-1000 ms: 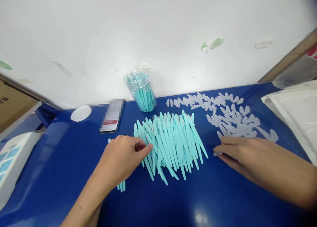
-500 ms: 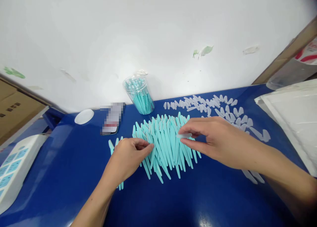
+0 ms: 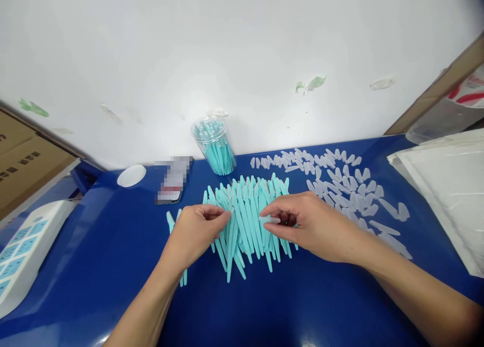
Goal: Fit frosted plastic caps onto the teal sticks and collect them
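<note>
A pile of teal plastic sticks [image 3: 249, 211] lies on the blue table [image 3: 264, 306]. My left hand [image 3: 194, 233] rests on the pile's left side, fingers pinched on one teal stick [image 3: 230, 246]. My right hand [image 3: 310, 223] sits over the pile's right side and pinches a small clear plastic cap [image 3: 269, 219] between thumb and forefinger. Several more clear caps [image 3: 340, 185] are spread out to the right. A few teal sticks [image 3: 183, 276] lie under my left wrist.
A clear jar of teal sticks [image 3: 215, 145] stands by the white wall. Left of it lie a phone [image 3: 172, 183] and a white lid [image 3: 131, 175]. A white device [image 3: 22, 246] sits at the left edge, white sheets [image 3: 446, 180] at the right, a cardboard box [image 3: 22, 160] far left.
My right hand picked a clear cap from the right-hand spread and carried it left over the teal pile, toward my left hand. My left hand has stayed at the pile's left side.
</note>
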Demonstrator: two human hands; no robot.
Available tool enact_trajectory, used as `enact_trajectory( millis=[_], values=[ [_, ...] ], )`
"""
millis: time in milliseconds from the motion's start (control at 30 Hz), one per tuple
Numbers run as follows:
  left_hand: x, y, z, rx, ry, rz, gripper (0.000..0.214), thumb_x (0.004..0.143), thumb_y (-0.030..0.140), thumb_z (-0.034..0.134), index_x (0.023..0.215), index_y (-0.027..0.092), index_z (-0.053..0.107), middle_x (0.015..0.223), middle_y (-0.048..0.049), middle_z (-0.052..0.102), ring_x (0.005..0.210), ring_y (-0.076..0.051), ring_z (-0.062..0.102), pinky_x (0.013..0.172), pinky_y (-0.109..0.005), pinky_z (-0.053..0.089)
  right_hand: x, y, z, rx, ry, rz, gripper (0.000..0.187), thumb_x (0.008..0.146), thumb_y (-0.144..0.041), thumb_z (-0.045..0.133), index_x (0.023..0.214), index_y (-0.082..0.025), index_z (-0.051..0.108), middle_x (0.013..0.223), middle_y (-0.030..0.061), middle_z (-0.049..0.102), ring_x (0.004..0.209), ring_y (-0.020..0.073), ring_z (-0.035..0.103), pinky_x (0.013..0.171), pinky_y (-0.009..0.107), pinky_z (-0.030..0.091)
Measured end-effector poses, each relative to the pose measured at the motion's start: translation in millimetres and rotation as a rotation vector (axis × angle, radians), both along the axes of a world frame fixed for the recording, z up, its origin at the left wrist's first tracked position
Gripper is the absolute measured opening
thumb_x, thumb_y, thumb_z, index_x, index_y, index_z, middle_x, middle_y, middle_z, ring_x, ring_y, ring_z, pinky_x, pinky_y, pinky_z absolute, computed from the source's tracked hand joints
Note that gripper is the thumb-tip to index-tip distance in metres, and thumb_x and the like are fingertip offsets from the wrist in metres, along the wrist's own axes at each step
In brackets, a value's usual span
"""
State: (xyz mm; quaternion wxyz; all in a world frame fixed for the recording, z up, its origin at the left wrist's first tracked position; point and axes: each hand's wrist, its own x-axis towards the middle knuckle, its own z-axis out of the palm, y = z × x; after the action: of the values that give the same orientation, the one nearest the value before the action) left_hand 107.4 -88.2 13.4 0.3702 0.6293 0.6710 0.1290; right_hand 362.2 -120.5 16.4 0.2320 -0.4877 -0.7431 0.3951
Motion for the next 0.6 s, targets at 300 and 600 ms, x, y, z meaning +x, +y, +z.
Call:
enact_trajectory(
  millis=[300,600],
  values=[
    [1.9,-3.6,6.0,0.013,0.094,-0.061,0.04,0.082,0.058,0.069,0.074,0.02,0.08,0.059,-0.0016,0.066,0.054,-0.018,0.055,0.051,-0.028,0.036,-1.2,1.8,4.7,-0.067,0.085,-0.077,0.026,0.099,-0.041,0.067,0.103,-0.022,0.084,0.084,0.0025,0.072,0.066,0.0133,0.061,0.06,0.029,0.052],
    [0.5,-4.0,5.2,0.057,0.129,-0.139,0.04,0.085,0.056,0.065,0.073,0.021,0.079,0.063,-0.0017,0.069,0.056,-0.018,0.055,0.054,-0.03,0.037,-3.3,9.0,7.1,-0.277,0.264,-0.187,0.035,0.098,-0.043,0.07,0.119,-0.016,0.079,0.086,0.006,0.079,0.077,0.017,0.074,0.074,0.033,0.063]
  ],
)
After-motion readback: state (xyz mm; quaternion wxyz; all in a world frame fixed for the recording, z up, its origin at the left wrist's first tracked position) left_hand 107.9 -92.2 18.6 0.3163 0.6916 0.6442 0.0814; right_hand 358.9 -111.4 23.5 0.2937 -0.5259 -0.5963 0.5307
